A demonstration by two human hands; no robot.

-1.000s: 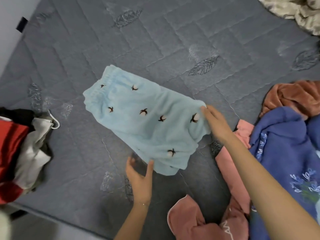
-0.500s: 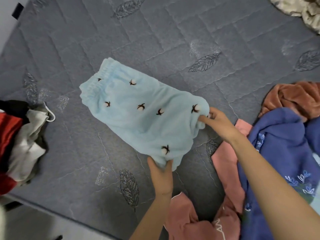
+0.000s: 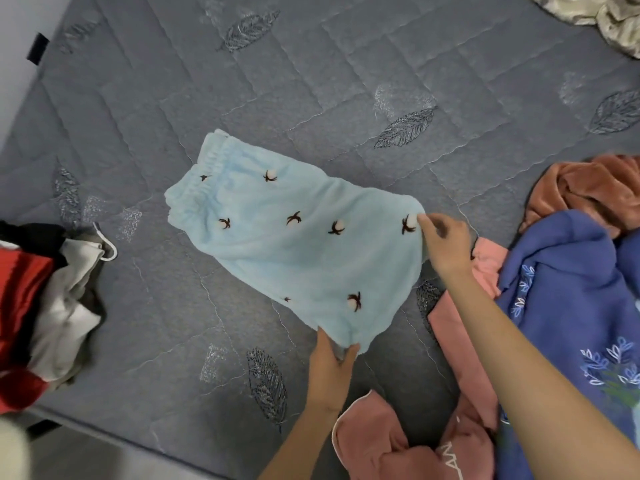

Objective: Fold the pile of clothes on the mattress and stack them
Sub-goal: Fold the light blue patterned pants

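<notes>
Light blue fleece trousers (image 3: 294,244) with small brown-and-white sprig marks lie folded on the grey quilted mattress (image 3: 311,81), elastic waistband toward the upper left. My left hand (image 3: 330,368) pinches their near lower corner. My right hand (image 3: 445,242) pinches the right corner. Unfolded clothes lie at the right: a blue embroidered top (image 3: 568,306), a rust-brown garment (image 3: 585,188) and a pink garment (image 3: 408,445).
A heap of red, white and black clothes (image 3: 41,306) sits at the left mattress edge. A beige cloth (image 3: 606,19) lies crumpled at the top right corner. The mattress's near edge (image 3: 114,441) runs along the bottom left.
My left hand came from flat on the mattress and took hold of the trousers' lower corner. My right hand closed on the right corner. The trousers now lie flatter and more stretched.
</notes>
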